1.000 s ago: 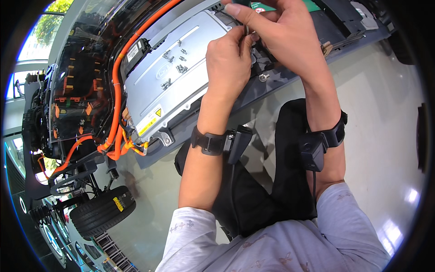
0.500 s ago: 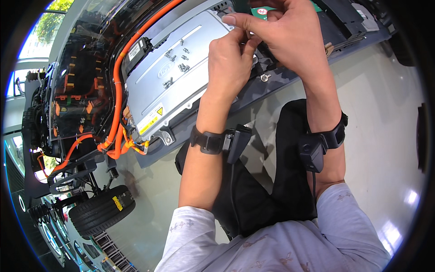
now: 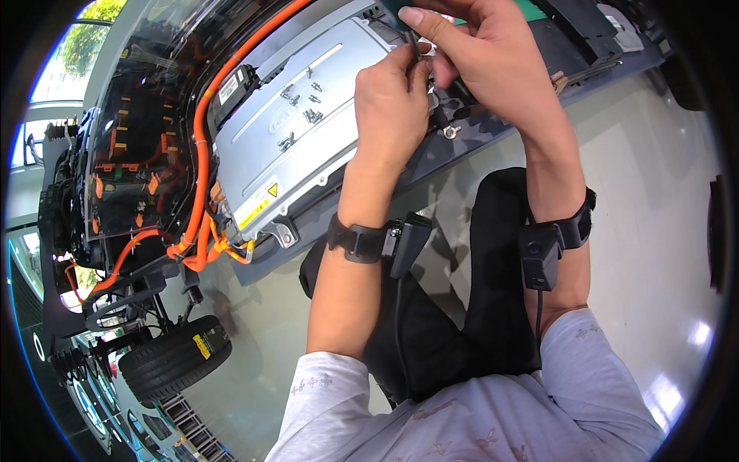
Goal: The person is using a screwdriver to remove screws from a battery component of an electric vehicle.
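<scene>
My right hand (image 3: 489, 61) is closed round a dark green hand tool (image 3: 394, 15), partly cut off by the upper edge. A thin dark shaft (image 3: 413, 48) points down from it toward my left hand (image 3: 391, 104). That hand is closed, thumb and fingertips pinched where the shaft ends; what lies between them is hidden. Both hands are over the right end of a silver metal housing (image 3: 308, 127). Small loose bolts (image 3: 312, 116) lie scattered in little groups on its lid, left of my left hand.
A thick orange cable (image 3: 198, 146) runs along the housing's left side, beside a transparent cover (image 3: 131, 146) over dark parts. A mounting lug (image 3: 286, 233) juts from the near corner. A tyre (image 3: 175, 360) stands at lower left. Black box-shaped parts (image 3: 573, 35) are at upper right.
The dark green tool has come into clearer view at the top, with its shaft near my left fingertips. My right hand has turned and its fingers have shifted; my left hand stays nearly in place.
</scene>
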Action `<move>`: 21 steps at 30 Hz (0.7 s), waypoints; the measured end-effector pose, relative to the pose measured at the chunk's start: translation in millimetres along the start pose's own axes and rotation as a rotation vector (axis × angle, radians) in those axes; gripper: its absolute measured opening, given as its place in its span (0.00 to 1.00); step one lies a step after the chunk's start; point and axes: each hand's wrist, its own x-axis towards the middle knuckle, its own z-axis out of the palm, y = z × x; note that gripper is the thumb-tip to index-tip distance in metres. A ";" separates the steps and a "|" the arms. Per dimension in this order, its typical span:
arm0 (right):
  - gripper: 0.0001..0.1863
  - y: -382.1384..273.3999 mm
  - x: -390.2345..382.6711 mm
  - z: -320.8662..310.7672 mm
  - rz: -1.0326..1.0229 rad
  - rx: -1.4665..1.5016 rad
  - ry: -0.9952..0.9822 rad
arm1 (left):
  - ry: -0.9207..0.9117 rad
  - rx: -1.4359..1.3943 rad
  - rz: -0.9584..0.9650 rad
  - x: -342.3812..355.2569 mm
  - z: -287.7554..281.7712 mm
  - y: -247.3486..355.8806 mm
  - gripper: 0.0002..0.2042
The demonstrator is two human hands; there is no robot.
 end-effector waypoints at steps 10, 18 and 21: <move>0.16 11.0 10.1 -15.9 0.114 0.125 -0.304 | 0.090 0.091 0.182 -1.2 8.8 -1.4 0.05; 0.14 9.8 13.8 -23.9 0.149 0.180 -0.351 | 0.003 0.197 -0.024 -1.1 0.5 11.6 0.09; 0.15 9.4 13.5 -20.3 0.117 -0.037 -0.271 | -0.016 0.109 -0.005 -1.1 -0.3 6.6 0.10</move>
